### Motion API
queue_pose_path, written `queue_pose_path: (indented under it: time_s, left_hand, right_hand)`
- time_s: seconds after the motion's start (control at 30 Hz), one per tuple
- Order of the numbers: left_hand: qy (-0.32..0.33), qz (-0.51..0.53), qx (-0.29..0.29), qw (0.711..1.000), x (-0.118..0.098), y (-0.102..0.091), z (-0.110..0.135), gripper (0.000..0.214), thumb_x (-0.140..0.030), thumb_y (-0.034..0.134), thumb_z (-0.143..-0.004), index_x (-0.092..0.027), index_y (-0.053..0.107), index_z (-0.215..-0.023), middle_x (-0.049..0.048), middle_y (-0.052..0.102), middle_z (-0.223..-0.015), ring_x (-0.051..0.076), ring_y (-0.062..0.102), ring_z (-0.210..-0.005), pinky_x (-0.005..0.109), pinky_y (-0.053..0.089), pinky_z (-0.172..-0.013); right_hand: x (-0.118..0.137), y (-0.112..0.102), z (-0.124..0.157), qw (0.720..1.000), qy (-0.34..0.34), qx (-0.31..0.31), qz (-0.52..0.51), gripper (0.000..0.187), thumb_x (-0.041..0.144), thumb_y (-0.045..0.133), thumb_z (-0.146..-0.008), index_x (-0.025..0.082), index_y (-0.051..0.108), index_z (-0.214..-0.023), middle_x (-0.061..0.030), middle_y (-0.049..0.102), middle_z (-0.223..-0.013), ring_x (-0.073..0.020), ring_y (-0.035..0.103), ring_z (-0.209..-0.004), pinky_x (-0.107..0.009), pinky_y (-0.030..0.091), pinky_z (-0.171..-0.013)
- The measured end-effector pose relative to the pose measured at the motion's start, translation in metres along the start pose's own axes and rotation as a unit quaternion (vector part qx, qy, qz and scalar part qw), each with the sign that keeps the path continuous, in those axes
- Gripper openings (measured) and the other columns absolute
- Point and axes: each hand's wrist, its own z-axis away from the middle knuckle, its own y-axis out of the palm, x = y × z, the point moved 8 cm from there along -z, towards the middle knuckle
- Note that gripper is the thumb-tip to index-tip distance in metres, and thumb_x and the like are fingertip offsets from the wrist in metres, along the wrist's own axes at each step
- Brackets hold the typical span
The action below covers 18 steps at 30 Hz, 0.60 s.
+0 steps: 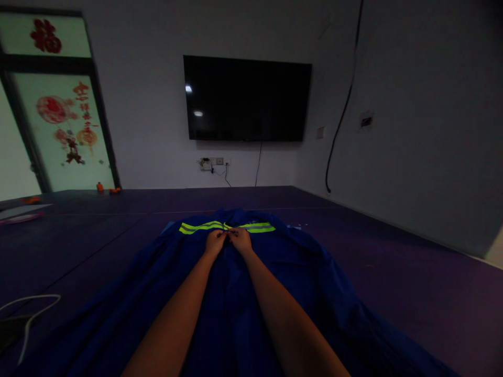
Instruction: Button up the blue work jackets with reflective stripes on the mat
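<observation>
A blue work jacket [298, 262] lies spread on the purple surface, its sleeves reaching toward me on both sides. Yellow-green and grey reflective strips [259, 228] cross its chest on either side of the front opening. At that opening, just below the strips, my left hand [216, 241] pinches the jacket's front edge. My right hand [240, 239] pinches the edge right beside it, the fingertips of both hands nearly touching. Whatever small fastener may be between the fingers is too dark and small to make out.
A white cable [43, 297] curls at the lower left beside a dark object. Orange toys [113, 191] sit near the glass door [58, 120]. A television [247, 99] hangs on the far wall, and a black cable [341, 118] dangles along the right wall.
</observation>
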Motion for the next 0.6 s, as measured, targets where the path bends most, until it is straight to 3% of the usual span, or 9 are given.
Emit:
queue_pose_path:
  time_s: [0.6]
  left_hand:
    - [-0.013, 0.001, -0.003, 1.0, 0.0035, 0.0007, -0.0007, 0.022, -0.026, 0.047, -0.072, -0.014, 0.059, -0.057, -0.0013, 0.055, -0.054, 0.011, 0.049, -0.054, 0.019, 0.033, -0.05]
  right_hand:
    - [0.0013, 0.0004, 0.0004, 1.0, -0.004, 0.009, 0.003, 0.023, 0.03, 0.052, -0.078, 0.016, 0.068, -0.087, -0.0036, 0.068, -0.065, -0.0136, 0.062, -0.059, -0.019, 0.043, -0.054]
